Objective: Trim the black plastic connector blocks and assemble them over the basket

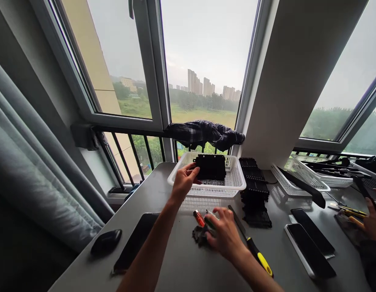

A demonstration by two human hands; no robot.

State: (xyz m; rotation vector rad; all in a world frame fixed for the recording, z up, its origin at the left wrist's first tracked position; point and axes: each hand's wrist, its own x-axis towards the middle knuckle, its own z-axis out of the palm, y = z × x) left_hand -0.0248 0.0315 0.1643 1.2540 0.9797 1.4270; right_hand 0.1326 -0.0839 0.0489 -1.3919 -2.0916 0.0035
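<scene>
My left hand (185, 181) pinches the left edge of a flat black plastic panel (211, 167) with notched edges. The panel is tilted up over a white perforated basket (215, 192). Lower down, my right hand (226, 231) curls its fingers round a small green-handled tool (210, 223) just above the table; the tool's working end is mostly hidden. Beside those fingers lie a red tool, possibly a utility knife (199, 218), and a heap of dark scraps (200, 236). A flat file (255, 251) with a black and yellow handle rests right of my right hand.
Overlapping black panels (255, 190) lie right of the basket. A black mouse (106, 242) and a dark flat device (139, 239) sit at left. Two phones (311, 249), more baskets (315, 186) and another person's hand (372, 219) are at right. A window with railing stands behind.
</scene>
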